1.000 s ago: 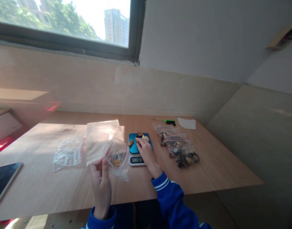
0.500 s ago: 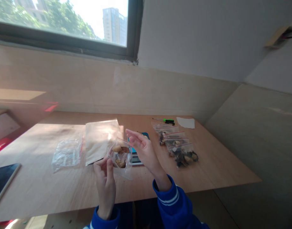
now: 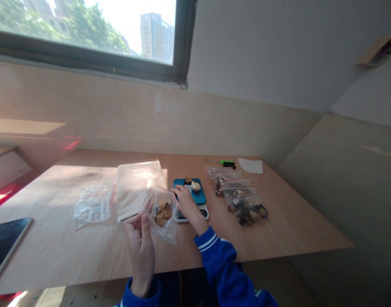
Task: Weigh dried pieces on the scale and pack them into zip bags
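My left hand (image 3: 139, 238) pinches a clear zip bag (image 3: 165, 234) by its left side. Several brown, dried-looking pieces (image 3: 162, 214) lie inside. Above the left part of a blue and white digital scale (image 3: 198, 197), my right hand (image 3: 186, 204) has its fingers bent and close together beside the bag's upper right edge. A small dark spot shows at its fingertips; what they hold, if anything, I cannot make out. A pale, rounded piece (image 3: 196, 186) and a brown piece (image 3: 188, 180) rest on the scale's plate. The hand covers part of the display.
Filled zip bags (image 3: 246, 209) overlap to the right of the scale, with a green-black screwdriver (image 3: 226, 163) and white paper (image 3: 251, 166) behind. A beige sheet (image 3: 138, 183), clear empty bags (image 3: 93, 204) and a dark tablet-like device (image 3: 8, 243) lie leftward.
My right hand has come down from beside the bag's upper right to the scale, its fingers now bent. The pieces in the bag have slid together lower down. My left hand keeps its hold.
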`<action>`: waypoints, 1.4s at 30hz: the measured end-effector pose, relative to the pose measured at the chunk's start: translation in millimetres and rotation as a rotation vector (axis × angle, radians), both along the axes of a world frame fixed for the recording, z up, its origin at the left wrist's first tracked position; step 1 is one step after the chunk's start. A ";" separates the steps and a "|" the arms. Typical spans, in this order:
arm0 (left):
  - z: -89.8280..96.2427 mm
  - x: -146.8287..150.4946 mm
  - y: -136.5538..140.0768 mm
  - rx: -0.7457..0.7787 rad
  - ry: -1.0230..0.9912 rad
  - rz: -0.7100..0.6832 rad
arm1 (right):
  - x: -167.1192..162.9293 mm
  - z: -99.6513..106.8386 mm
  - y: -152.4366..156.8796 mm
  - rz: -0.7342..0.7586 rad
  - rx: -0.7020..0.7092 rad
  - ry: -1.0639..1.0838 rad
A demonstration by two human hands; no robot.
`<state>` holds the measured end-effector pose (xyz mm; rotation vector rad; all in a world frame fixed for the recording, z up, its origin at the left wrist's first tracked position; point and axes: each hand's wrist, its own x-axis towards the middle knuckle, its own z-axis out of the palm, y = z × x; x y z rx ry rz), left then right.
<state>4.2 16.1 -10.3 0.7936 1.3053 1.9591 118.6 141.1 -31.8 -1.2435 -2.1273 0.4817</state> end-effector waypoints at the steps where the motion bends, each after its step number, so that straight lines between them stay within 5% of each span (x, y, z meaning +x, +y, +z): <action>1: 0.9 -0.4 -0.1 0.004 -0.002 0.003 | -0.5 -1.4 0.3 -0.003 -0.001 0.016; 5: 2.1 -1.4 -0.1 0.009 -0.014 0.010 | 5.1 9.5 -0.5 -0.028 -0.004 0.094; 9: -1.4 -0.6 0.8 0.002 -0.014 -0.007 | 11.8 48.0 -15.9 -0.083 -0.035 0.494; 11: -3.5 0.2 1.4 -0.007 -0.013 -0.018 | 12.6 72.1 -28.2 -0.013 -0.044 0.642; 14: -4.9 1.0 1.9 -0.013 -0.010 -0.020 | 15.1 94.0 -37.6 0.160 -0.018 0.559; 16: -4.6 0.8 1.6 -0.010 -0.005 -0.016 | 21.2 89.5 -31.4 0.121 0.045 0.512; 19: -3.9 0.1 0.6 -0.002 -0.001 -0.025 | 36.6 56.6 -7.8 -0.155 0.131 0.364; 24: -5.6 -0.9 -0.2 -0.015 0.012 -0.032 | 55.5 5.9 19.3 -0.350 0.037 0.206; 28: -6.9 -0.8 0.7 -0.008 0.006 -0.035 | 49.6 26.9 3.7 -0.286 0.017 0.325; 31: -5.2 0.3 0.7 -0.016 0.002 -0.031 | 38.4 68.6 -25.4 -0.032 -0.076 0.541; 35: -0.2 1.6 -1.6 -0.038 0.005 -0.011 | 30.1 106.7 -53.3 0.212 -0.077 0.431; 38: 1.2 0.7 -3.4 -0.034 0.009 0.010 | 33.1 98.5 -42.9 0.199 -0.072 0.437; 42: -0.7 -1.5 -3.6 -0.020 -0.009 -0.005 | 38.8 57.8 0.8 -0.051 0.011 0.342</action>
